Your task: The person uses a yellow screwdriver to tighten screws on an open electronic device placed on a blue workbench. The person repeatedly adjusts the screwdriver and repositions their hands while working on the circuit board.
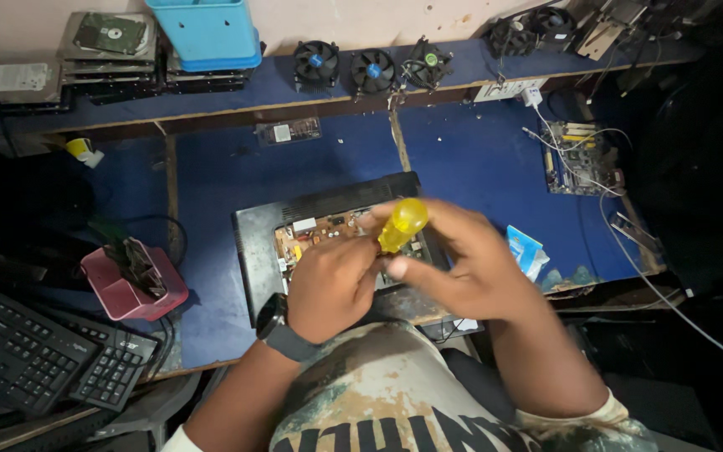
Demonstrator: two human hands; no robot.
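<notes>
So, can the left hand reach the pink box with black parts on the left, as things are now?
Probably yes. The left hand rests by the yellow screwdriver over the opened black device, and only bare blue desk lies between it and the pink box. The hand looks busy, though.

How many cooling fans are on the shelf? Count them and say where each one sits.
5. Three stand in a row at the shelf's middle: left fan, centre fan, right fan. Two more sit far right. Others may be hidden in the dark clutter.
</notes>
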